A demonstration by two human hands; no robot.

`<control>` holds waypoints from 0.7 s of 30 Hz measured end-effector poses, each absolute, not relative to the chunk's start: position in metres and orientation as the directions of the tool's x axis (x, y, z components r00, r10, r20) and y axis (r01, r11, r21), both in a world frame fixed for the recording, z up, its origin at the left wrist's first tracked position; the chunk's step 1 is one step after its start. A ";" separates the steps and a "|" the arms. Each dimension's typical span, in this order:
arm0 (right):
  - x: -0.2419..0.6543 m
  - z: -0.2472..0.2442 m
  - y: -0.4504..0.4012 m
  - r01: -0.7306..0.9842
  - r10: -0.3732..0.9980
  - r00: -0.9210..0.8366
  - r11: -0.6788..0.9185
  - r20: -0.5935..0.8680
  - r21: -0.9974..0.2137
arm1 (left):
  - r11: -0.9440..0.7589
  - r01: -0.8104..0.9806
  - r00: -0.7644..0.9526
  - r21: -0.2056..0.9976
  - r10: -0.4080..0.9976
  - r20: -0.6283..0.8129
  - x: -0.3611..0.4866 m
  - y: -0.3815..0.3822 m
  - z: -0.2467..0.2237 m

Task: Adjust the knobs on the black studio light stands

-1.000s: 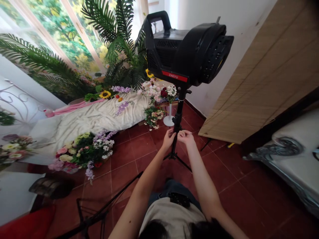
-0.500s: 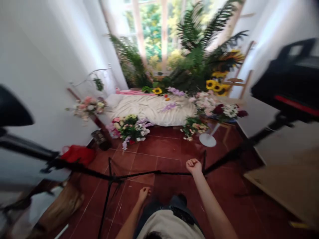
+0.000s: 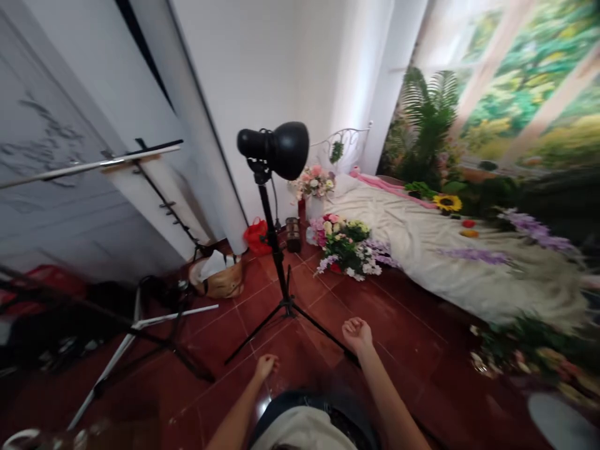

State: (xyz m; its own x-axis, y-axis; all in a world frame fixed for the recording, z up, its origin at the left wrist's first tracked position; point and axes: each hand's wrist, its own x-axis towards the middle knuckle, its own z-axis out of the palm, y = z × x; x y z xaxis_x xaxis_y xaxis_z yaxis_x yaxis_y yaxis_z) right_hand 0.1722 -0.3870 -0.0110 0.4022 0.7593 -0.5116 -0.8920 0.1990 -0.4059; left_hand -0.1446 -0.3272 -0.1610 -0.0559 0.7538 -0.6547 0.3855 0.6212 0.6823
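Observation:
My left hand (image 3: 267,365) hangs low over the red tiled floor with its fingers curled, and nothing shows in it. Further right and a little higher, my right hand (image 3: 356,332) is loosely closed, palm side up, with no object visible in it. Ahead of both hands stands a black lamp (image 3: 281,149) on a black tripod (image 3: 285,303). One tripod leg runs close beside my right hand; I cannot tell whether they touch.
A cream-covered bed (image 3: 403,219) with flowers extends to the right. A flower arrangement (image 3: 349,247) sits before it. At left are a wicker bag (image 3: 225,280), a red bag (image 3: 257,236) and a white stand (image 3: 117,359). A round white base (image 3: 560,422) is lower right.
The view has swung left. The lamp on its tripod now stands near the middle, and the bed and window picture have shifted right. Both hands keep nearly the same curled pose.

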 end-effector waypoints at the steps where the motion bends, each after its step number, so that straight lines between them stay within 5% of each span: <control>1: 0.163 -0.010 -0.376 -0.905 0.778 0.355 0.147 -0.518 -0.399 | 0.615 0.337 -0.031 0.713 0.764 -0.645 -0.144 -0.322 -0.157; 5: 0.131 0.005 -0.327 -0.850 0.848 0.177 -0.124 -0.500 -0.511 | 0.560 0.169 0.049 0.811 0.817 -0.574 -0.131 -0.298 -0.136; 10: 0.111 0.031 -0.252 -0.560 0.860 0.039 -0.402 -0.508 -0.724 | 0.493 0.013 0.109 0.870 0.864 -0.492 -0.109 -0.268 -0.106; 21: 0.105 0.054 -0.083 -0.232 0.840 0.114 -0.496 -0.530 -0.837 | 0.071 0.136 0.083 0.988 0.993 -0.082 -0.075 -0.155 -0.027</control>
